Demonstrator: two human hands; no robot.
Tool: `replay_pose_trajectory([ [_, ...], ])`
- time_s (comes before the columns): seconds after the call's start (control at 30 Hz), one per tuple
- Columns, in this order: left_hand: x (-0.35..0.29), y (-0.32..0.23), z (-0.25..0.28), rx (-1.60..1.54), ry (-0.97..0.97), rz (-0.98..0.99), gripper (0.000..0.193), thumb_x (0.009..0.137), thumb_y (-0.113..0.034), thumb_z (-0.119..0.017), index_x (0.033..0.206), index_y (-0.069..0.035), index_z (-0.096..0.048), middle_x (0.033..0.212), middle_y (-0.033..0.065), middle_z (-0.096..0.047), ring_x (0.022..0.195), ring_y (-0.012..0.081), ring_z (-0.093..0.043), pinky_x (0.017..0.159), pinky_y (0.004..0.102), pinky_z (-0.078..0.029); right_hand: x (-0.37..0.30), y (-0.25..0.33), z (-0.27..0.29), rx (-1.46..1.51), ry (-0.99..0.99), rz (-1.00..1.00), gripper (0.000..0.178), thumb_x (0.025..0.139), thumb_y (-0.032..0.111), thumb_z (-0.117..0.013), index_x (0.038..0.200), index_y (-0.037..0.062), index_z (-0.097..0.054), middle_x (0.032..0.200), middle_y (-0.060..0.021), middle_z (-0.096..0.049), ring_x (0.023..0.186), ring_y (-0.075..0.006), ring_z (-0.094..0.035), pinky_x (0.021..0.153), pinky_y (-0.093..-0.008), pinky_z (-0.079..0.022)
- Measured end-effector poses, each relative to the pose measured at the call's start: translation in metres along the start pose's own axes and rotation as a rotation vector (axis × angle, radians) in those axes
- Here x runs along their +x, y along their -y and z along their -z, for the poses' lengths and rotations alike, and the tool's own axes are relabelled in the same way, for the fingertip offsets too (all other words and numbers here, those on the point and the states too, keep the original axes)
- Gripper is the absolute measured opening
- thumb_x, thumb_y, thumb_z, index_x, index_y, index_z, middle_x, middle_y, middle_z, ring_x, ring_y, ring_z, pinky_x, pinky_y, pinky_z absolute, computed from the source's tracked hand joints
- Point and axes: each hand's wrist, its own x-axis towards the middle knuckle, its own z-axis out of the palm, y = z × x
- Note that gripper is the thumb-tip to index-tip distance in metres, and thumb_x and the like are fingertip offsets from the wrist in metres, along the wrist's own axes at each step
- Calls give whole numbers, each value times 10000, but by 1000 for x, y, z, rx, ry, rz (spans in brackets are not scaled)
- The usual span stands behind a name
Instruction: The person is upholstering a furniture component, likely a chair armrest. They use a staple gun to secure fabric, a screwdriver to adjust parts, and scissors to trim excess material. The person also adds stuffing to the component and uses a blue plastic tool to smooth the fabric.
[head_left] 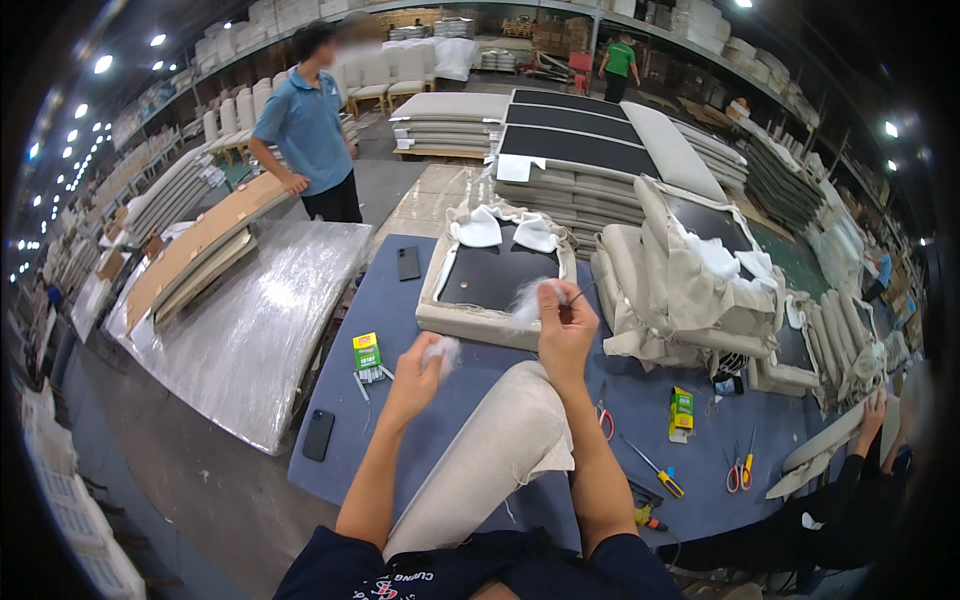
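My left hand (418,375) pinches a small tuft of white fibre stuffing (446,352). Raised a little higher, my right hand (565,325) grips a larger, looser wad of the same white stuffing (527,302). Between my forearms a long beige upholstered piece (478,450) leans from my lap toward the table, loose threads hanging from its edge. Just beyond my hands lies a beige padded seat panel (470,322), its black backing up and two white fabric flaps at its far side. My right hand partly covers that panel's near right corner.
The blue table (400,460) carries two phones, a green-yellow staple box (367,352), a second box (681,412), red-handled scissors (605,422), a screwdriver (655,468) and a stack of seat panels (690,270). A person in blue (318,130) stands far left; another person's hands work at right.
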Motion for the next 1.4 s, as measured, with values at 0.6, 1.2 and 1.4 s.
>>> replay_pose_trajectory([
  [0.6, -50, 79, -61, -555, 136, 227, 183, 929, 4, -597, 1095, 10, -674, 1031, 91, -702, 877, 136, -671, 754, 299, -564, -55, 11, 8, 50, 22, -20, 169, 992, 159, -705, 1019, -5, -671, 795, 42, -600, 645, -17, -495, 550, -200, -379],
  [1.2, -71, -124, -5, 127, 237, -461, 439, 886, -147, -719, 1285, 20, -646, 1207, 181, -653, 1141, 299, -621, 1016, 367, -442, -79, 15, 35, -66, -5, -70, 147, 971, 137, -712, 1022, 0, -696, 750, 62, -603, 601, 5, -407, 518, -199, -320],
  [1.4, -82, -138, 10, 336, 158, -492, 339, 874, -121, -743, 1179, 16, -686, 1061, 161, -697, 971, 268, -661, 859, 336, -494, -100, 33, 62, -91, 53, -146, 160, 978, 143, -713, 1063, 11, -678, 759, 30, -640, 617, -7, -523, 533, -185, -388],
])
